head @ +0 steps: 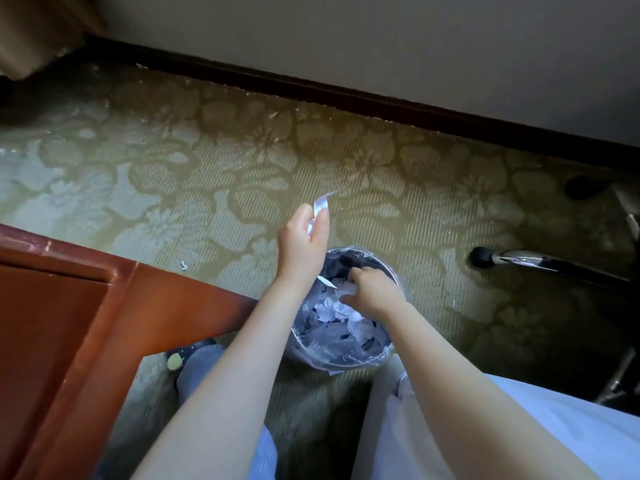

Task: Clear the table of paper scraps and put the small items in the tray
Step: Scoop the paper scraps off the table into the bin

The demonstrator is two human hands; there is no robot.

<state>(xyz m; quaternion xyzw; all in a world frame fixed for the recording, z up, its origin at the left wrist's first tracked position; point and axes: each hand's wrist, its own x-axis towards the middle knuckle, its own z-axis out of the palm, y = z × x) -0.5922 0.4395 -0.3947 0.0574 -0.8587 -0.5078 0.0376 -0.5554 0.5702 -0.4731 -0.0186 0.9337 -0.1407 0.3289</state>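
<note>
Reddish-brown wooden table (86, 306) at left. Round bin lined with clear plastic (349, 363) on floor by knees, crumpled white paper scraps (332, 306) inside. Right hand (374, 292) down in bin, fingers among scraps, grip unclear. Left hand (303, 240) above bin's far rim, fingers pinching white paper strip (320, 204). Beyond: green floral carpet (207, 161), chrome chair leg (526, 261).

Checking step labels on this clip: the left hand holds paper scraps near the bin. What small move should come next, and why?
Probably move the left hand over the opening of the bin and release the paper scraps. Its fingers pinch them seemingly off the far rim, above the carpet, while the right hand is down at the crumpled paper inside. Letting go now might miss.
</note>
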